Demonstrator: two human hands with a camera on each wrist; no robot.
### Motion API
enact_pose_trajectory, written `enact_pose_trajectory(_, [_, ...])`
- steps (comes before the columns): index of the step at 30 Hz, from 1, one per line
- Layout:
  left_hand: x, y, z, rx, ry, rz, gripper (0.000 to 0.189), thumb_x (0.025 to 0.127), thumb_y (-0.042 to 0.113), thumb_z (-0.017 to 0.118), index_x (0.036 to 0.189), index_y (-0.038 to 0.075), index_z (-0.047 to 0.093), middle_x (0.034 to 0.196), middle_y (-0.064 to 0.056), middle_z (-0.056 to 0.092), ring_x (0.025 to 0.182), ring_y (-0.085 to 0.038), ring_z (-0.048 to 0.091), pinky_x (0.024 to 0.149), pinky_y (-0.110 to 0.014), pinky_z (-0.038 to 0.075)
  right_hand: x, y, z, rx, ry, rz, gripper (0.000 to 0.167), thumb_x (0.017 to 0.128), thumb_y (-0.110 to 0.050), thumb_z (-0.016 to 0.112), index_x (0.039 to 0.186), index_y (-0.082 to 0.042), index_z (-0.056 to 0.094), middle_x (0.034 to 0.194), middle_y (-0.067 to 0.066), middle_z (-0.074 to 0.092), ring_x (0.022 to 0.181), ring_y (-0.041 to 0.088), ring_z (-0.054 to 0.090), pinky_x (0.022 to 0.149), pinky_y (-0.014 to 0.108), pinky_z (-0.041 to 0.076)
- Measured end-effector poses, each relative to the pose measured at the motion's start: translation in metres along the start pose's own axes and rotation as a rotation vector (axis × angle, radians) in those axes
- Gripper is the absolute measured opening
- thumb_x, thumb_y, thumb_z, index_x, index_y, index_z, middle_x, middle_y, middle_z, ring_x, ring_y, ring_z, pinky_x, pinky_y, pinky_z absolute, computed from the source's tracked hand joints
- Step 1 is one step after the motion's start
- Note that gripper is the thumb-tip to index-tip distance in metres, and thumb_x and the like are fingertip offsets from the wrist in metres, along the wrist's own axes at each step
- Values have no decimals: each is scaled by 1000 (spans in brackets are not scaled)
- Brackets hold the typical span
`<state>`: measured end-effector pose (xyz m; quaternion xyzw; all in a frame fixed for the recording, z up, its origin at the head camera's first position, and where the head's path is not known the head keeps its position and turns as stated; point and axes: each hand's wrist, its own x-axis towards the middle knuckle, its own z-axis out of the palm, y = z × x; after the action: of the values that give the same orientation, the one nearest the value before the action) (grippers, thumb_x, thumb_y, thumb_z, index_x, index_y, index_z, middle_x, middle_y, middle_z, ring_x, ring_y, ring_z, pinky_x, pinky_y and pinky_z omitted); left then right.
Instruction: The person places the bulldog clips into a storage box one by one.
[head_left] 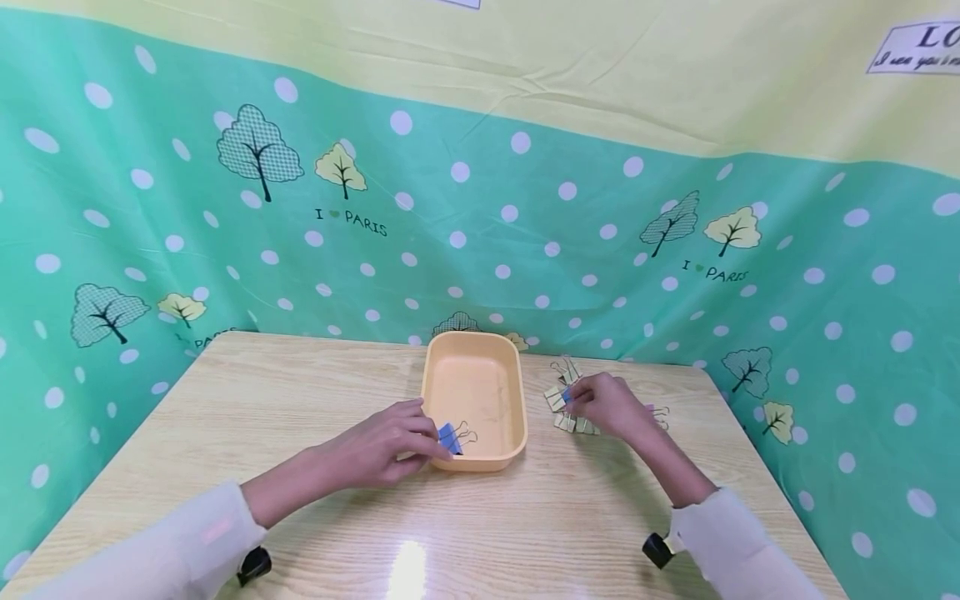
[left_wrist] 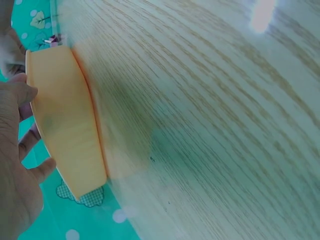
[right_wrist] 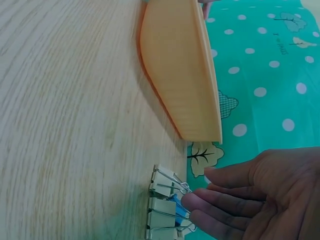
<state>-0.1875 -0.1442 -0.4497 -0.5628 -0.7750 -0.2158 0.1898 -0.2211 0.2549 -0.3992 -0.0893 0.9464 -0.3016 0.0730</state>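
Note:
A blue binder clip (head_left: 451, 438) shows in the front left corner of the peach plastic tray (head_left: 474, 464), its wire handles toward the right. My left hand (head_left: 393, 442) is at that corner, fingertips right at the rim and beside the clip; I cannot tell whether they grip it. In the left wrist view, its fingers are spread along the tray wall (left_wrist: 67, 120). My right hand (head_left: 606, 402) reaches down over a cluster of cream binder clips (head_left: 555, 400). In the right wrist view, its fingertips are right at a blue binder clip (right_wrist: 178, 209), with the thumb apart.
Right of my right hand lies a pinkish clip with wire handles (head_left: 660, 412), partly hidden by the wrist. The wood-grain table (head_left: 480, 533) meets a green dotted curtain (head_left: 487, 242) along its back and sides. Black wrist devices (head_left: 658, 551) hang under both sleeves.

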Motion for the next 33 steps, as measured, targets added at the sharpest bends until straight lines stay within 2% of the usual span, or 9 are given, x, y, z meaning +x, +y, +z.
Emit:
enact_pose_trajectory(15, [2,1,0,-2,13,19,43,83,-5,85,113,26,88,100,12,81,96,-12,64,100,-56,64,3,2,5,-16,12,21,28,101,-10,81,122,7,81,108,15,85,101,26,82,86,41,69])
enact_pose_trajectory(25, [2,1,0,-10,4,-1,41,85,-4,85,112,26,89,97,11,79,95,-11,63,100,-57,64,5,0,16,-18,3,10,12,95,-10,85,103,-1,82,95,6,81,86,17,73,73,31,60])
enact_pose_trajectory(33, [2,4,-1,-10,-22,-28,37,87,-2,85,112,25,89,96,10,79,96,-10,64,104,-58,64,3,1,24,-31,-14,-17,7,95,-10,86,98,-4,84,89,4,80,81,15,70,73,30,60])
